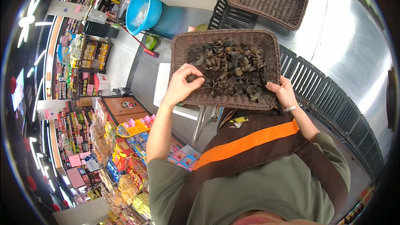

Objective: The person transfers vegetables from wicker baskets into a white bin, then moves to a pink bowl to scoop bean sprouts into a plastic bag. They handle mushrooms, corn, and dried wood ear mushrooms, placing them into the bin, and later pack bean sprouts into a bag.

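A brown woven basket (225, 101) is in front of my apron, tilted a little. Dark, curled dried pieces that look like wood ear mushrooms (234, 64) cover its bottom. My right hand (282, 93) grips the basket's right side, its thumb over the rim. At the near left corner, my left hand (185, 84) reaches over the rim, thumb and forefinger tips brought together at the edge of the pieces. Whether a piece is pinched between those tips cannot be made out.
A second woven basket (270, 1) sits on the metal counter (343, 22) beyond. Black slatted grilles (315, 78) run along the counter's edge. To the left are a blue tub (145, 11), a red-handled brush (150, 52), a white board (161, 84) and shelves of packaged goods (125, 162).
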### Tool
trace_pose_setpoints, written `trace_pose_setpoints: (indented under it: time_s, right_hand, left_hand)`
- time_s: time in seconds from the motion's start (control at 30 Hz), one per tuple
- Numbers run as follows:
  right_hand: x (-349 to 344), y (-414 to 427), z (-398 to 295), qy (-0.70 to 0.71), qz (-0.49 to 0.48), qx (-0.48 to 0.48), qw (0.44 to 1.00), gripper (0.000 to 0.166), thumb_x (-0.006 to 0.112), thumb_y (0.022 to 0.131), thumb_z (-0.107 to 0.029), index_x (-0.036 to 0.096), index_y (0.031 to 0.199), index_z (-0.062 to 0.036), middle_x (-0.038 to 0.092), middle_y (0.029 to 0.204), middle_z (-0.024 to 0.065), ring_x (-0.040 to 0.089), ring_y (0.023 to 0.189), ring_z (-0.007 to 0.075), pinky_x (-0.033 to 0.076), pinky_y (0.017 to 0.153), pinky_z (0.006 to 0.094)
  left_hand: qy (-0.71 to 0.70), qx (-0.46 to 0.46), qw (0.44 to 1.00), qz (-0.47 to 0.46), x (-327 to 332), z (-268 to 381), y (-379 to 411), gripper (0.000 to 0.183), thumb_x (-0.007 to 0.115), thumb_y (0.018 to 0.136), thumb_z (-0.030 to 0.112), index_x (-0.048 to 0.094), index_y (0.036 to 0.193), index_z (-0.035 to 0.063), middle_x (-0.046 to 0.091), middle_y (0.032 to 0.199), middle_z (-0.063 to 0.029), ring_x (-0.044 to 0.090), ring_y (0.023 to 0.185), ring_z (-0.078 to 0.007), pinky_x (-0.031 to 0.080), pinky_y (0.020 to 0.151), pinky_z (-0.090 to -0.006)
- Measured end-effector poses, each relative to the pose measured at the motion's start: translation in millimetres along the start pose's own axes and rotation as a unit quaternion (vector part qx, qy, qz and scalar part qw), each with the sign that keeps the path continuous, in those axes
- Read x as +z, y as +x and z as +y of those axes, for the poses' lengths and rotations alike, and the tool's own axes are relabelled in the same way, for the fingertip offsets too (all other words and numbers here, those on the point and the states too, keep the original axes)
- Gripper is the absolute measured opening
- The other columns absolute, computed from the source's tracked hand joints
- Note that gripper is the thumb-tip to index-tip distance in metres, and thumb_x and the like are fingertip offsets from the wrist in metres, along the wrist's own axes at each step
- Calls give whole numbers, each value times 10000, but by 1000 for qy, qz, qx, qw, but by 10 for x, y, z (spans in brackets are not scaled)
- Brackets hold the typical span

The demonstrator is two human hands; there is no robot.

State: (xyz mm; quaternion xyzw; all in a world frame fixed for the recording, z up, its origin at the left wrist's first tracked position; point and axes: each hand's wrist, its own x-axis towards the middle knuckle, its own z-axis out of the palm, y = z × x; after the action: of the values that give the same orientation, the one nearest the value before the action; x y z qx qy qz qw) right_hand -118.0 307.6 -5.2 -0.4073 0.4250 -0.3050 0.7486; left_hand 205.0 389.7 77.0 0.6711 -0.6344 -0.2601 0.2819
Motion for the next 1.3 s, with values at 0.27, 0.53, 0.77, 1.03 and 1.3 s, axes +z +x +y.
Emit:
trace_pose_setpoints:
  time_s: [0.27,0.53,0.77,1.03,1.3]
  right_hand:
    - [-48,69,69,-25,-10,-19,999,163,613,809,-28,620,950,54,657,846,50,608,740,105,495,669,260]
    - [-43,65,80,3,-9,-4,1000,121,623,817,-2,611,924,55,653,836,45,602,717,93,488,637,249]
    - [-86,94,144,-15,-16,-3,1000,121,622,822,-2,603,926,58,650,837,32,601,719,88,488,646,243]
    - [5,56,78,0,-17,-8,1000,103,622,824,-4,607,918,34,649,824,24,591,689,79,484,631,238]
    - [45,23,84,22,-11,-3,1000,120,620,819,-4,616,929,46,652,831,29,590,689,83,482,631,233]
  left_hand:
    - [-619,-266,738,27,-223,-291,-55,123,583,900,139,549,1010,94,658,981,-103,549,686,-158,459,526,-232]
    - [-722,-233,651,9,-247,-186,3,217,545,895,160,567,1090,68,545,896,-61,522,799,-196,480,547,-245]
    - [-641,-223,733,41,-243,-123,88,164,569,948,215,580,1025,71,502,909,-32,522,753,-114,461,513,-179]
    - [128,-10,992,-14,282,287,279,223,781,733,183,730,932,99,627,813,-78,633,785,-230,508,738,-368]
    - [166,26,984,56,349,120,211,178,781,722,206,716,822,75,613,799,-98,620,788,-280,497,728,-381]
